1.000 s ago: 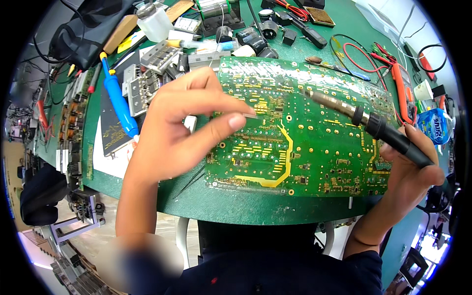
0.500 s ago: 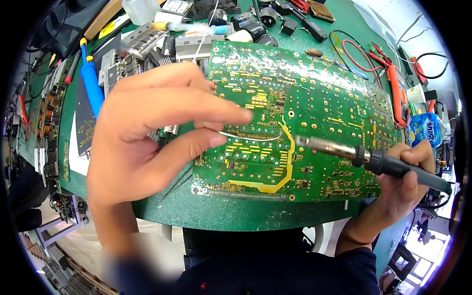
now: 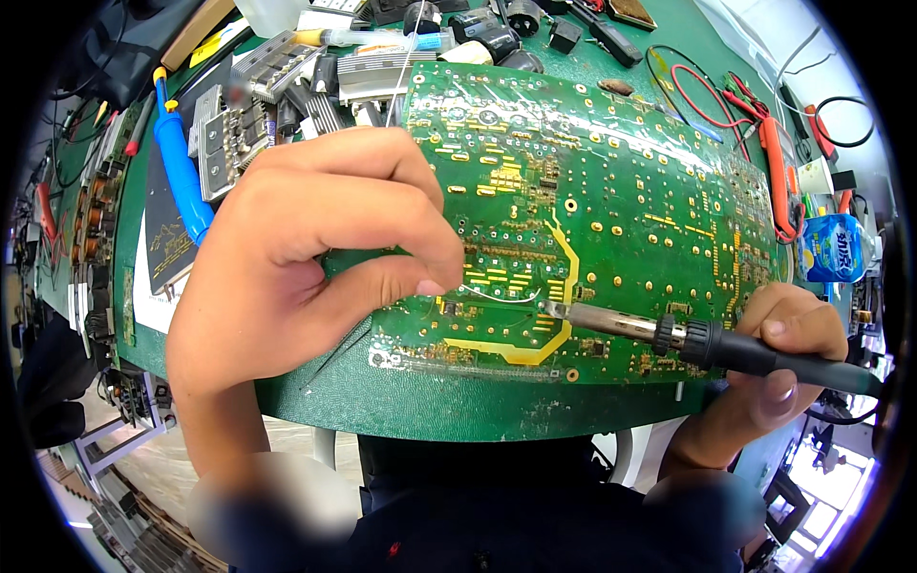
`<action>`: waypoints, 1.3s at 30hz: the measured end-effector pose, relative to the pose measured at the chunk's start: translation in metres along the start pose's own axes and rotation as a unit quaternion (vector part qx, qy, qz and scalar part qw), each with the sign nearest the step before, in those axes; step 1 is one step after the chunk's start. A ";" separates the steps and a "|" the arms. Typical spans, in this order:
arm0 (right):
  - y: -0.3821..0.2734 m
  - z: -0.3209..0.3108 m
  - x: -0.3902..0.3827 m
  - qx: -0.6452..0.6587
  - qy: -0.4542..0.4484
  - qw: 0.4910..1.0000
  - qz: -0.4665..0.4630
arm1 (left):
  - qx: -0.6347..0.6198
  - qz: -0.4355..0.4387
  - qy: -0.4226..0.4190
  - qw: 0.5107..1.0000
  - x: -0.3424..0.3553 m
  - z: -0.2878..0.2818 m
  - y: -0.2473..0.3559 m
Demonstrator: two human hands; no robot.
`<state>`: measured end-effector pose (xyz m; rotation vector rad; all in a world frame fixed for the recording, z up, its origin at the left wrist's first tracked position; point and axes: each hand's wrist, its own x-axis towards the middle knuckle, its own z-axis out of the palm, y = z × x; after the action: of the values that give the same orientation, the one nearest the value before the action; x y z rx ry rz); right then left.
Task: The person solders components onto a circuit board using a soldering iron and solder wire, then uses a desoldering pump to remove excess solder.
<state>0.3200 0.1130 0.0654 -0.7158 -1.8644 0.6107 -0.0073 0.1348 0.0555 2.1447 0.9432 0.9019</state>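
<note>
My left hand (image 3: 315,258) pinches a thin silvery solder wire (image 3: 497,295) between thumb and forefinger, over the left part of a large green circuit board (image 3: 621,191) with gold pads and a wide yellow trace. The wire curves rightward to meet the metal tip of a soldering iron (image 3: 611,319), low on the board beside that trace; whether they touch the board is hard to tell. My right hand (image 3: 788,339) grips the iron's dark handle at the board's lower right, with the tip pointing left.
Behind lie heatsink modules (image 3: 248,115), black capacitors (image 3: 501,43) and a syringe (image 3: 382,39). A blue desoldering pump (image 3: 181,172) lies left. At right are an orange multimeter (image 3: 778,162) with leads and a blue packet (image 3: 831,248). The green table's front edge (image 3: 478,420) curves below the board.
My left fingertips have closed on the wire and moved lower over the board. The soldering iron has swung down and left, its tip now meeting the wire's end.
</note>
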 end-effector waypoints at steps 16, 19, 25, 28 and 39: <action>0.003 0.007 0.003 0.004 -0.008 0.998 -0.062 | -0.006 0.032 -0.028 0.999 0.000 0.004 -0.003; 0.001 0.013 -0.003 0.009 0.009 0.999 -0.051 | 0.008 0.042 -0.036 0.998 0.001 0.002 -0.004; -0.008 0.018 -0.022 -0.010 0.046 0.999 -0.018 | 0.011 0.050 -0.029 0.998 0.002 0.005 -0.004; -0.006 0.017 -0.025 0.023 0.042 0.999 -0.001 | 0.020 0.053 -0.021 0.998 0.001 0.007 -0.003; -0.013 0.016 -0.029 0.052 0.043 0.997 0.025 | 0.018 0.058 -0.019 0.998 -0.001 0.007 -0.005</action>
<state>0.3117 0.0823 0.0502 -0.7121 -1.7273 0.6933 -0.0039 0.1348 0.0479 2.2597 0.8289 0.9017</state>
